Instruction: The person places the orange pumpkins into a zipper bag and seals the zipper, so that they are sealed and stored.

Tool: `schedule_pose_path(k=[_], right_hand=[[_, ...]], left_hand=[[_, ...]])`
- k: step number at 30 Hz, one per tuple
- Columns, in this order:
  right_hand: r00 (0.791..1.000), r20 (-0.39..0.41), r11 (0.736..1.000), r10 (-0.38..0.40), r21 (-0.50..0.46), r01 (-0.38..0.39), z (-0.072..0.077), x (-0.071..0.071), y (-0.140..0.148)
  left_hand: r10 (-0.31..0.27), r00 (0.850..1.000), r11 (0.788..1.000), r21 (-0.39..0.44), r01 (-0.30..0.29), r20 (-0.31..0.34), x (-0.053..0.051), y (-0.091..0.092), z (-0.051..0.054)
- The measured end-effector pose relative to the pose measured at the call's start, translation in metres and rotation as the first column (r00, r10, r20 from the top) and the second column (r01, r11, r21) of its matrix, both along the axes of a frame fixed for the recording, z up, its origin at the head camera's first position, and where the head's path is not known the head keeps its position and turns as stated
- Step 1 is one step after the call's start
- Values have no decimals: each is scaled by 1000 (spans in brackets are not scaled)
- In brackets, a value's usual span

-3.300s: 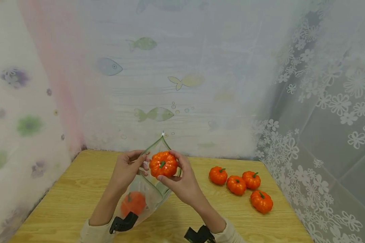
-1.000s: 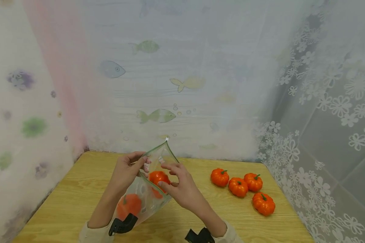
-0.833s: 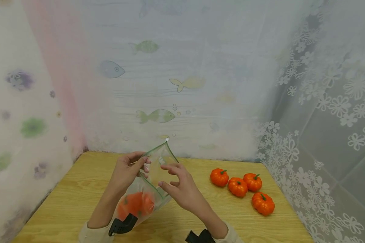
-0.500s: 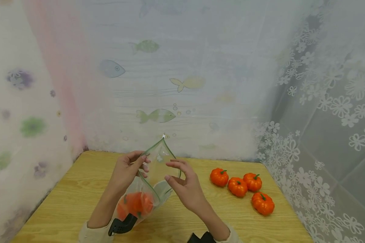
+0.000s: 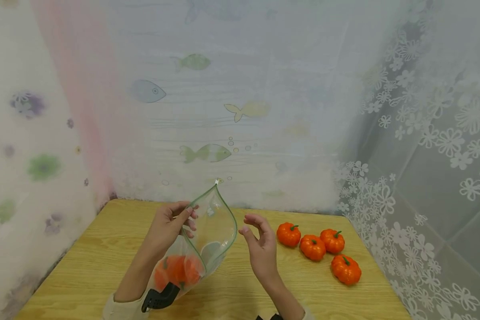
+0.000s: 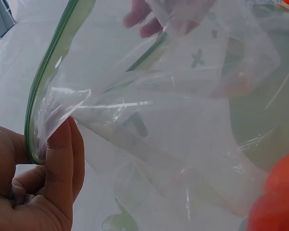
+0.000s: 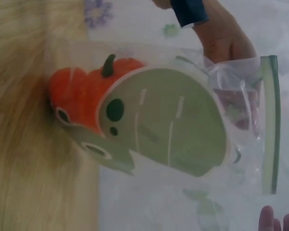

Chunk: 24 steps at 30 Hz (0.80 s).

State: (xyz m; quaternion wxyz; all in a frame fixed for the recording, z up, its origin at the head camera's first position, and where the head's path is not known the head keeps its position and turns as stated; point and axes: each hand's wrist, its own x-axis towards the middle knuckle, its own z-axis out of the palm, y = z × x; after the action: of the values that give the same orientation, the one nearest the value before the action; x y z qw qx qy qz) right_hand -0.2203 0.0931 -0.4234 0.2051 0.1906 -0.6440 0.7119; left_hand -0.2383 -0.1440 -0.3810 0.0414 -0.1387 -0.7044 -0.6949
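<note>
My left hand [image 5: 169,229] pinches the green-edged rim of a clear zip bag [image 5: 220,222], whose mouth gapes wide. Small orange pumpkins [image 5: 177,269] lie at the bottom of the bag, seen through the plastic. In the right wrist view a green printed shape [image 7: 173,120] covers much of the bag's side, with the orange pumpkins [image 7: 82,91] behind it. To the right of the bag my right hand [image 5: 262,249] is held up, apart from it, fingers loosely bent and holding nothing. The left wrist view shows the left thumb and fingers [image 6: 60,168] on the bag's rim.
Several orange pumpkins with green stems, one a front pumpkin [image 5: 346,270], sit on the right part of the wooden table [image 5: 296,289]. Behind the table hangs a fish-printed curtain [image 5: 240,133]. A white slider [image 5: 216,182] tops the bag's far corner.
The pumpkin my right hand held went into the bag and dropped beside the other. That hand then drew away to the right, off the bag. My left hand keeps its hold on the rim.
</note>
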Motion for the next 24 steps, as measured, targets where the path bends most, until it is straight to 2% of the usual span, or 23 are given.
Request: schedule_pose_path(k=[6, 13, 19, 24], right_hand=[[996, 48, 998, -69, 16, 68, -27, -10, 13], [979, 172, 992, -113, 67, 103, -61, -25, 34], [945, 308, 990, -108, 118, 75, -82, -33, 51], [913, 376, 984, -157, 134, 115, -94, -39, 65]], left_hand=[[-16, 1000, 1000, -6, 16, 3, 1, 0, 0], [-19, 1000, 1000, -2, 19, -8, 2, 0, -1], [-5, 1000, 1000, 3, 5, -21, 3, 1, -1], [9, 1000, 1000, 1, -9, -25, 5, 2, 0]])
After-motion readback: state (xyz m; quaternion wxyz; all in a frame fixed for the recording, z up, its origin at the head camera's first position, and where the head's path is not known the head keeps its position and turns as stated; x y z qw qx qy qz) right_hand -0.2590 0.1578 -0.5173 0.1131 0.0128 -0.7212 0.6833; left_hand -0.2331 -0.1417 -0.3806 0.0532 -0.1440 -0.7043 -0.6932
